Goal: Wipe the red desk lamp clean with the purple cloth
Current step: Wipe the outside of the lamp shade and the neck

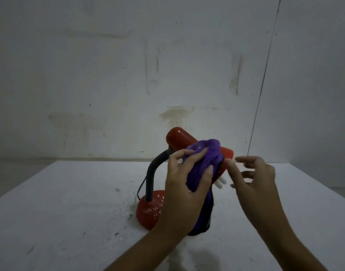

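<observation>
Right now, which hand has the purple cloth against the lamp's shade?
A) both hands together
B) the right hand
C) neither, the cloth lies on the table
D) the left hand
D: the left hand grips the purple cloth bunched on the red shade; the right hand is open beside it.

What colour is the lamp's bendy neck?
The neck is dark grey to black, unlike the red shade and base. The head view shows it.
</observation>
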